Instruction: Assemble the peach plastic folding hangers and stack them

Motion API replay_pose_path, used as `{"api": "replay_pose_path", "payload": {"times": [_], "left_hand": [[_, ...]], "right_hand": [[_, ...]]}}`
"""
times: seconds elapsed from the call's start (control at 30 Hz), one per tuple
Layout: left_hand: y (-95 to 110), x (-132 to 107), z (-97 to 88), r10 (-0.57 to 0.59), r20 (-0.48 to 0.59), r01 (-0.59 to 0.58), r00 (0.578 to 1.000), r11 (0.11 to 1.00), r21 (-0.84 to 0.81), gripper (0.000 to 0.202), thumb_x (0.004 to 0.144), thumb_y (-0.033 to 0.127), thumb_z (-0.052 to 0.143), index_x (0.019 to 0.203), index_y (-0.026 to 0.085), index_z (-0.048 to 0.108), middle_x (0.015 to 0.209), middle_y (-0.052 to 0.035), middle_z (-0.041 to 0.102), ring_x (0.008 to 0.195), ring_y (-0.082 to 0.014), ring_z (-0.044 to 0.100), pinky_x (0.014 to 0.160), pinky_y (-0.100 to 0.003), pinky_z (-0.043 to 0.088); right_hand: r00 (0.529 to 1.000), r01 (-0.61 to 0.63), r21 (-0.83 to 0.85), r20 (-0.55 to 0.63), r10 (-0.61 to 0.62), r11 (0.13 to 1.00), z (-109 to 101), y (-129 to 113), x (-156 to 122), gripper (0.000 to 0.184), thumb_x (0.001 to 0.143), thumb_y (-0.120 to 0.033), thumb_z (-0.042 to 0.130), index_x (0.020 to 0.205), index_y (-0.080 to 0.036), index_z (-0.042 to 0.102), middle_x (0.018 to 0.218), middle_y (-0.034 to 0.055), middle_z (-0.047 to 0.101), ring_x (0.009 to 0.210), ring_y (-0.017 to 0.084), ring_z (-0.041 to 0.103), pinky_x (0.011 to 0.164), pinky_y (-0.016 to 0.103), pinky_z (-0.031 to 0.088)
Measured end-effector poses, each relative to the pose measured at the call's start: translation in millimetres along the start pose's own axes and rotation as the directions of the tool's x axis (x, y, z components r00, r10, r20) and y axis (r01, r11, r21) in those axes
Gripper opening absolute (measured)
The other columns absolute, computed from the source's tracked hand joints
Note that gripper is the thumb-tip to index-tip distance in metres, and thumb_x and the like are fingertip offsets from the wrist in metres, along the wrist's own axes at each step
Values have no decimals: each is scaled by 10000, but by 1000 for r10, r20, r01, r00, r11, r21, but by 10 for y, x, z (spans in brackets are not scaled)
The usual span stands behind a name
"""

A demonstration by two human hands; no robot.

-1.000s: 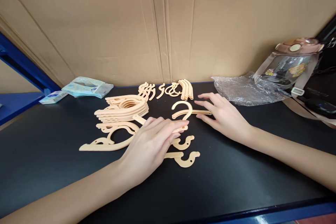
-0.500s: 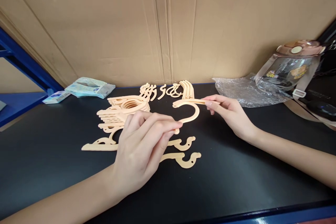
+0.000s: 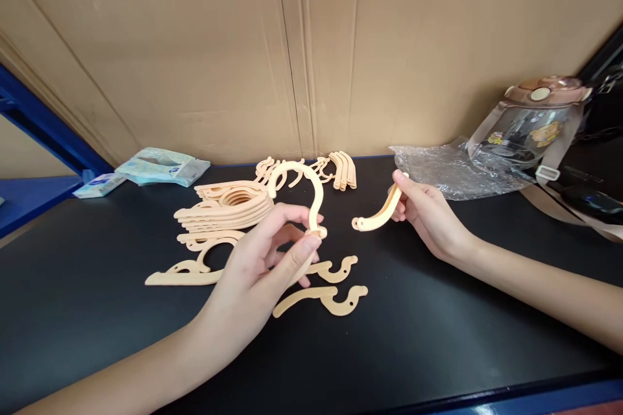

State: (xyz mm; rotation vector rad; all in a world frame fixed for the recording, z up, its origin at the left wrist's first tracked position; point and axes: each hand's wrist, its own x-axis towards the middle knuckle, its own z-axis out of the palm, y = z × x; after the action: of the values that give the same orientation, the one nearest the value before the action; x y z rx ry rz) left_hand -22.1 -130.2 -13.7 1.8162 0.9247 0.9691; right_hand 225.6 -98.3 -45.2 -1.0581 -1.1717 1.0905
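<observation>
My left hand [image 3: 272,253] pinches the lower end of a cream plastic hanger hook [image 3: 316,198] between thumb and fingers, its curve pointing up. In my right hand [image 3: 428,214] is a curved cream hanger arm [image 3: 382,215], gripped at its upper end and slanting down to the left. The two pieces are apart. Beneath and beside my left hand lie partly joined hanger pieces [image 3: 345,301], some hidden by the hand. A stack of folded hangers [image 3: 224,207] sits just left of it.
Loose hooks [image 3: 265,168] and a row of hanger arms [image 3: 343,170] lie at the back of the black table [image 3: 413,337]. Tissue packs [image 3: 163,167] are at back left. A crumpled clear bag [image 3: 438,168] and a strapped water bottle [image 3: 535,126] stand at back right, before a cardboard wall.
My left hand has turned, swinging the hook upright. My right hand has tilted the hanger arm from nearly level to a steep slant, and the two pieces have moved apart.
</observation>
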Motion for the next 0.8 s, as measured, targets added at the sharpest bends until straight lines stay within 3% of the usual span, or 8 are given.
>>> {"api": "replay_pose_path", "payload": {"times": [0.07, 0.13, 0.23, 0.33, 0.4, 0.47, 0.57, 0.8], "left_hand": [[2, 26, 13, -137, 98, 152, 986, 976, -159, 135, 923, 354, 566, 994, 240, 555, 773, 18, 538, 651, -106, 573, 541, -213, 592], [-2, 52, 23, -233, 157, 268, 960, 927, -261, 155, 900, 357, 600, 970, 224, 560, 901, -6, 575, 673, -108, 603, 538, -231, 609], [-11, 85, 26, -319, 191, 368, 928, 863, -346, 153, 889, 338, 619, 946, 208, 563, 1200, -49, 557, 729, -125, 667, 536, -231, 612], [-23, 104, 18, -365, 215, 423, 906, 814, -399, 134, 895, 329, 612, 949, 210, 583, 1315, -53, 520, 765, -154, 703, 579, -259, 625], [-33, 112, 12, -368, 244, 440, 897, 794, -419, 128, 908, 323, 597, 982, 221, 613, 1253, -42, 565, 759, -156, 712, 588, -245, 621], [-44, 116, 10, -361, 276, 451, 891, 782, -431, 142, 918, 322, 588, 1019, 234, 634, 1010, -15, 644, 722, -152, 715, 555, -206, 603], [-51, 118, 16, -367, 295, 467, 882, 761, -450, 138, 919, 323, 594, 1010, 229, 638, 679, 40, 594, 631, -139, 705, 497, -163, 572], [-44, 119, 34, -407, 334, 525, 850, 705, -477, 132, 888, 337, 637, 925, 211, 625, 693, 50, 591, 597, -144, 706, 456, -154, 551]], "right_hand": [[1000, -17, -14, 17, 17, 1000, 14, -18, -19, 531, 788, -598, 640, 516, -188, 439, 498, -40, 408, 471, 87, 383, 476, 243, 349], [998, -47, 8, 35, 47, 999, 26, -30, -36, 495, 791, -561, 657, 548, -190, 437, 487, -52, 418, 434, 76, 374, 452, 237, 331], [993, -85, 55, 89, 80, 995, 33, -26, -50, 407, 809, -488, 667, 629, -198, 446, 489, -66, 448, 413, 75, 383, 443, 229, 326], [988, -95, 68, 125, 86, 993, 28, 0, -47, 338, 826, -473, 657, 725, -194, 497, 523, -68, 483, 433, 77, 423, 465, 226, 348], [989, -97, 69, 122, 88, 993, 27, 16, -40, 332, 825, -490, 654, 777, -187, 528, 545, -66, 499, 449, 79, 445, 480, 226, 363], [988, -96, 77, 128, 85, 992, 30, 21, -35, 343, 827, -505, 648, 783, -185, 532, 544, -63, 505, 467, 83, 461, 497, 229, 380], [985, -88, 84, 154, 75, 993, 41, 12, -35, 348, 837, -501, 639, 757, -185, 518, 543, -56, 519, 490, 89, 471, 520, 233, 401], [972, -83, 99, 226, 59, 992, 37, 26, -43, 286, 881, -440, 616, 790, -182, 531, 589, -47, 551, 520, 87, 504, 550, 226, 420]]}}
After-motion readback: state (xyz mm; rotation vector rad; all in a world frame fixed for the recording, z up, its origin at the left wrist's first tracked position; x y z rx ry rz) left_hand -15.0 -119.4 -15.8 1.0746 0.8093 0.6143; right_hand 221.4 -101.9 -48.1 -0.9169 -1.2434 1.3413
